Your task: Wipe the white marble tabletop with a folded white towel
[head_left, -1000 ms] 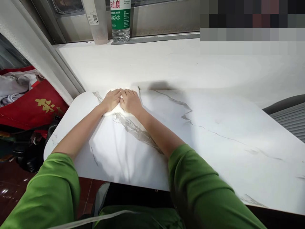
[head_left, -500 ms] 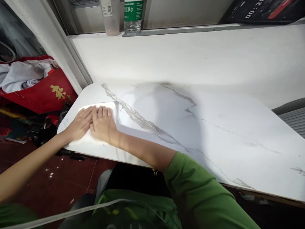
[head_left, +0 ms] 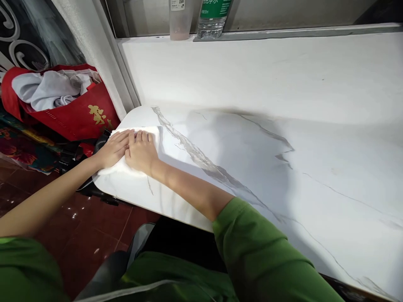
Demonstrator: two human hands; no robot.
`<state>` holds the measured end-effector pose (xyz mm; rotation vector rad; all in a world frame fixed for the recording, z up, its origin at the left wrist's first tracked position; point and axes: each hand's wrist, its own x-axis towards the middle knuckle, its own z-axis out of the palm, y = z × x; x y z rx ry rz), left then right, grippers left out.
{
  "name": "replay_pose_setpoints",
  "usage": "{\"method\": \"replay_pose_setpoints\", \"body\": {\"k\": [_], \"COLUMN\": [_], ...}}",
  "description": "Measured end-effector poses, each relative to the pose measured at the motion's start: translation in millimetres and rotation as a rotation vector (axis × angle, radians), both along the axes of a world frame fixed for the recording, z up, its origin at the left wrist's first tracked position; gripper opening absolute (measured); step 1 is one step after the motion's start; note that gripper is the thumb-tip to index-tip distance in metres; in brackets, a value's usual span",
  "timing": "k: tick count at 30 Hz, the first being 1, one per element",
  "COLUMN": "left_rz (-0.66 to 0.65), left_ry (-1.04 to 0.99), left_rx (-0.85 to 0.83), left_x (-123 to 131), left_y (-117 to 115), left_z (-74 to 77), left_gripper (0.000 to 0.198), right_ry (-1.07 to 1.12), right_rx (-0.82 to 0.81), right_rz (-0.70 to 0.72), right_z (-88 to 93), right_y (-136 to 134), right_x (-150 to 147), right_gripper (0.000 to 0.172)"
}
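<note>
A white cloth (head_left: 121,168) lies flat at the left end of a white, marble-patterned table (head_left: 195,197). My left hand (head_left: 113,150) rests palm down on it, fingers stretched out. Beside it, my right hand (head_left: 141,152) presses flat on the same cloth, its fingers pointing away from me. The two hands touch where their fingers meet. Parts of the cloth are hidden beneath them.
Left of the table stands a red bag (head_left: 78,115) with white fabric (head_left: 52,90) inside. On the ledge behind are a translucent cup (head_left: 180,23) and a green-labelled water bottle (head_left: 211,26). A white wall (head_left: 236,71) borders the table's back edge.
Both hands and the cloth have slid away from the table's front edge, baring more surface near the left corner. The camera view has swung left, showing more of the red bag.
</note>
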<state>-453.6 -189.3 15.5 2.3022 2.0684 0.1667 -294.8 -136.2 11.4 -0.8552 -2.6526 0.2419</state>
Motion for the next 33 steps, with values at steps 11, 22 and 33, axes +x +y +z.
{"method": "replay_pose_setpoints", "body": {"k": [11,22,33], "left_rz": [-0.159,-0.087,-0.078], "left_ry": [-0.039,-0.034,-0.009], "left_rx": [0.088,0.065,0.155], "left_x": [-19,17,146], "left_y": [175,154,-20], "left_z": [-14.1,-9.5,-15.6], "left_gripper": [0.047,0.050,0.052], "right_ry": [0.098,0.050,0.032], "right_rx": [0.025,0.052,0.118], "right_rz": [-0.207,-0.178,0.027], "right_z": [-22.0,-25.6,-22.6], "right_y": [142,138,-13], "right_x": [-28,1,143], "right_gripper": [0.052,0.055,0.060]}}
